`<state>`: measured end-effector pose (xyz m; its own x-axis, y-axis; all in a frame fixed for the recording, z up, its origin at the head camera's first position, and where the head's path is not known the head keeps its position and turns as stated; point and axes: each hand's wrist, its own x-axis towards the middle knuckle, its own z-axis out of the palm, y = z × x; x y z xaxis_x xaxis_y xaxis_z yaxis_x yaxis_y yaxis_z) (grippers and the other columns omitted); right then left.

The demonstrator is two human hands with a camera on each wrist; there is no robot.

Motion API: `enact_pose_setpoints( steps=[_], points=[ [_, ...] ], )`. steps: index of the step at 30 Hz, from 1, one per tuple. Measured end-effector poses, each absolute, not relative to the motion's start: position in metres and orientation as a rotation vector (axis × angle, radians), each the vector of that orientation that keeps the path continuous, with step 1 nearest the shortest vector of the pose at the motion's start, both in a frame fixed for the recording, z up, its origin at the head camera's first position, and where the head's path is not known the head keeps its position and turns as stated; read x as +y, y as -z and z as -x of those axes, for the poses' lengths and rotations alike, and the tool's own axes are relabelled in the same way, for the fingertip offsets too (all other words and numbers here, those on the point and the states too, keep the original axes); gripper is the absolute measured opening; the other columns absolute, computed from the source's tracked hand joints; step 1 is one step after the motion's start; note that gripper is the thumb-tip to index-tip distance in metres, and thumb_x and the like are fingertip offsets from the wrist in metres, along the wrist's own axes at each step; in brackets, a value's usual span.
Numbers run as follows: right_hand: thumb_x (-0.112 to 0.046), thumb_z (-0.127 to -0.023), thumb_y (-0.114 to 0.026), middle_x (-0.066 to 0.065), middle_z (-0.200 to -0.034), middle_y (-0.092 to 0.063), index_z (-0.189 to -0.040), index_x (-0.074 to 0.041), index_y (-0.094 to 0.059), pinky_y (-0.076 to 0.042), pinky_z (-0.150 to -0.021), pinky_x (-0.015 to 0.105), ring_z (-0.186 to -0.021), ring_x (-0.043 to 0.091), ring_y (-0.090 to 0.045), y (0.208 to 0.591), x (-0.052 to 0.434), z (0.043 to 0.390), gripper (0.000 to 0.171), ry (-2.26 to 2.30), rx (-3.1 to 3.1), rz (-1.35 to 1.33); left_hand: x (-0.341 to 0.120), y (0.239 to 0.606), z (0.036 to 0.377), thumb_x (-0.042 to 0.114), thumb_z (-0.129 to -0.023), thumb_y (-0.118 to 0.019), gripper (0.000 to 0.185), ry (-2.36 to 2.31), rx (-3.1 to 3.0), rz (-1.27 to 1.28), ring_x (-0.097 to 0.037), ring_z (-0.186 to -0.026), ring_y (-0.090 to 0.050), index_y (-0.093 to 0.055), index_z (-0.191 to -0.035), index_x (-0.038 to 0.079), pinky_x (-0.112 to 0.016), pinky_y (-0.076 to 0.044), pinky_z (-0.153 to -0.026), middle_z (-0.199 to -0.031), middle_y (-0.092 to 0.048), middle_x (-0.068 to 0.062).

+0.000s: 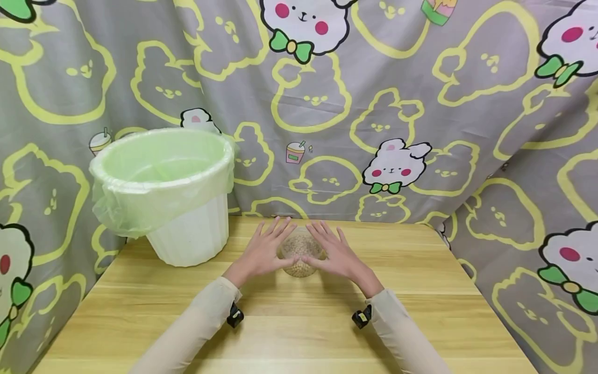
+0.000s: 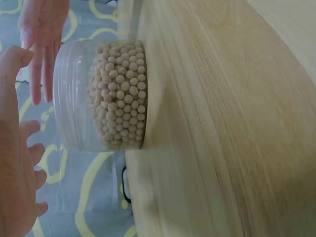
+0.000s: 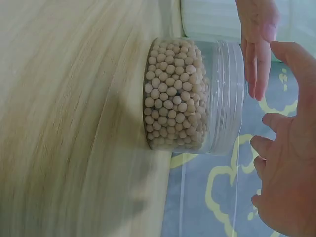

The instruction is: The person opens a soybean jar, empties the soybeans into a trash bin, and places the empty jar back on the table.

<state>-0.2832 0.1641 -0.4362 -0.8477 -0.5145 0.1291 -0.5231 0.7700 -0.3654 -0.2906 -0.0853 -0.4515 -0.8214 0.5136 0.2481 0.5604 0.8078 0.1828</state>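
Head view: clear jar (image 1: 301,254) of beans on tabletop (image 1: 289,332), left hand (image 1: 262,253) and right hand (image 1: 337,254) flanking it, fingers spread; lined bin (image 1: 168,192) left.
Left wrist view: jar (image 2: 101,96) upright, fingers (image 2: 29,148) apart, not gripping.
Right wrist view: same, fingers (image 3: 269,148) apart beside jar (image 3: 195,96).

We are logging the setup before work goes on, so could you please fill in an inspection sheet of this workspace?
Surface: light wooden table, bare grain showing.
Job's things: clear round plastic jar, no lid seen, upright, about half full of small beige round beans.
Clutter: white ribbed plastic bin with pale green liner, at the table's back left.
Hands: left hand and right hand on either side of the jar, fingers straight and spread; contact cannot be told.
Cables: nothing seen; small black devices at both wrists.
Surroundings: grey cartoon-rabbit cloth behind and on both sides.
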Motion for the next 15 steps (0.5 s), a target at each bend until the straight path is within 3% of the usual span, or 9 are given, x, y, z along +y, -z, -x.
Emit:
enact_pose_setpoints(
  steps=[5, 9, 15],
  points=[
    [-0.062, -0.091, -0.062, -0.001, -0.172, -0.01, -0.165, -0.029, -0.011, 0.002, -0.124, 0.064, -0.161, 0.025, -0.003, 0.441, 0.166, 0.288, 0.095, -0.774, -2.897, -0.868, -0.086, 0.45, 0.292, 0.075, -0.09, -0.049, 0.097, 0.375, -2.816, 0.841, -0.03, -0.16, -0.008, -0.014, -0.165, 0.025, -0.062, -0.006, -0.125, -0.172, -0.008, 0.001],
    [-0.052, -0.087, -0.075, 0.001, -0.172, -0.012, -0.165, -0.027, -0.012, -0.009, -0.123, 0.066, -0.16, 0.03, -0.008, 0.448, 0.17, 0.295, 0.104, -1.031, -2.855, -0.895, -0.086, 0.454, 0.294, 0.073, -0.084, -0.062, 0.107, 0.574, -2.823, 0.82, -0.03, -0.16, -0.011, -0.012, -0.165, 0.024, -0.062, -0.008, -0.125, -0.172, -0.01, -0.001],
    [-0.037, -0.082, -0.085, 0.003, -0.173, -0.009, -0.165, -0.028, -0.007, -0.019, -0.121, 0.066, -0.159, 0.032, -0.012, 0.457, 0.176, 0.305, 0.115, -1.49, -2.838, -0.871, -0.083, 0.469, 0.301, 0.05, -0.073, -0.089, 0.122, 1.34, -2.73, 0.753, -0.037, -0.155, -0.025, -0.01, -0.165, 0.03, -0.064, -0.025, -0.12, -0.171, -0.019, -0.007]
  ],
)
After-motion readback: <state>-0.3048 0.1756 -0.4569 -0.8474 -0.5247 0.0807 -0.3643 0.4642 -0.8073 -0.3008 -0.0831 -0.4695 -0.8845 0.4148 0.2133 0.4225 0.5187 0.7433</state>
